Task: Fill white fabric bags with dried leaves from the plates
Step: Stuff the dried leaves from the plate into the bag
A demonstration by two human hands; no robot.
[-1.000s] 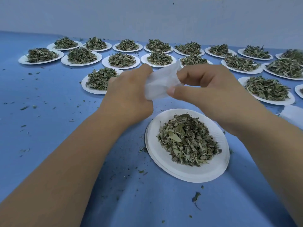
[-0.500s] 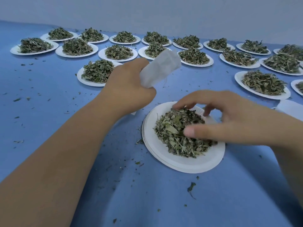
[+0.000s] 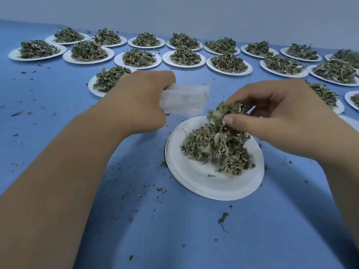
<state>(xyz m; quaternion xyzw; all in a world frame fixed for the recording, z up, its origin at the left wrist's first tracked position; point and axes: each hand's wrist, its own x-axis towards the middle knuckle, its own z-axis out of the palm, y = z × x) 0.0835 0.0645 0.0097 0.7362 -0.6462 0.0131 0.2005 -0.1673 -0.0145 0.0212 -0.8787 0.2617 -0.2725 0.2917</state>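
Pinching crumbly dried leaves [image 3: 226,111], right hand [image 3: 279,115]; left hand [image 3: 136,101] holds gauzy bag [image 3: 186,100].

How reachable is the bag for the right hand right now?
Probably yes: the right hand, pinching leaves, is just right of the bag held up by the left hand, with only open air between them.

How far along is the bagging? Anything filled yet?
No filled bag is in view. In hand: the left hand grips a flat white bag, the right hand pinches a clump of leaves above the near plate. Left: that plate's pile and the rows of heaped plates behind.
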